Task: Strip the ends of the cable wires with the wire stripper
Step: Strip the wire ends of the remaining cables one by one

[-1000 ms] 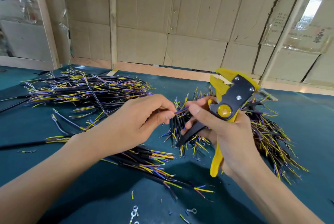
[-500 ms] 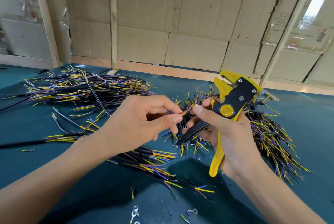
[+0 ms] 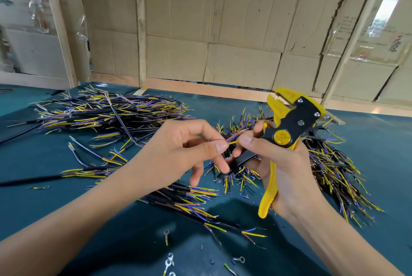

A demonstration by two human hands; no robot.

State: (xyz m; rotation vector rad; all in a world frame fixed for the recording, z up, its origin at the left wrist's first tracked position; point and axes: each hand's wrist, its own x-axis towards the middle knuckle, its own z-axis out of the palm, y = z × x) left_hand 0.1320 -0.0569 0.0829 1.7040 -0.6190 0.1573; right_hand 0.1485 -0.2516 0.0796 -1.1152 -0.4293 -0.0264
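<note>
Both hands now pinch the yellow wire (image 3: 233, 142); right palm grips wire stripper (image 3: 287, 129).

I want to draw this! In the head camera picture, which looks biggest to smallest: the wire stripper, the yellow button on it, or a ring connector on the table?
1. wire stripper
2. yellow button
3. ring connector, though it looks nearly alike.

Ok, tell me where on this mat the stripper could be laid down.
Bare green mat lies right of the right wire pile, and near left below the black cable. Crowded: the left pile, the middle bundle, and ring terminals at the near edge.
</note>
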